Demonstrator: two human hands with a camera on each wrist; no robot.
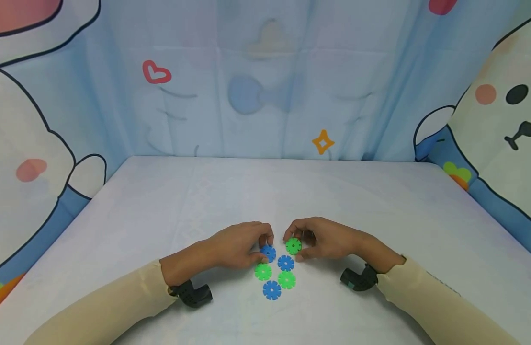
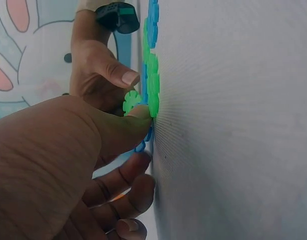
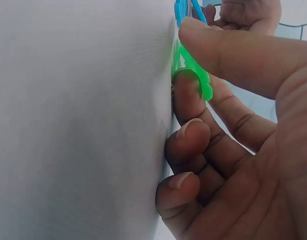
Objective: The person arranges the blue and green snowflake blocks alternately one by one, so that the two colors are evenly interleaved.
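Several notched plastic building discs, blue and green, lie clustered on the white table. My left hand (image 1: pixel 239 244) pinches a blue disc (image 1: pixel 268 253) between thumb and index finger at the cluster's upper left. My right hand (image 1: pixel 330 238) grips a green disc (image 1: pixel 293 246) by its edges; in the right wrist view this green disc (image 3: pixel 198 70) stands tilted between thumb and fingers. Just below the hands lie a blue disc (image 1: pixel 286 263), two green discs, one left (image 1: pixel 263 271) and one right (image 1: pixel 287 280), and a lower blue disc (image 1: pixel 272 290).
A white cloth covers the table (image 1: pixel 183 191). Behind it hangs a light blue curtain (image 1: pixel 183 124) with cartoon prints. Each wrist wears a black camera, one left (image 1: pixel 192 293) and one right (image 1: pixel 360 278), below beige sleeves.
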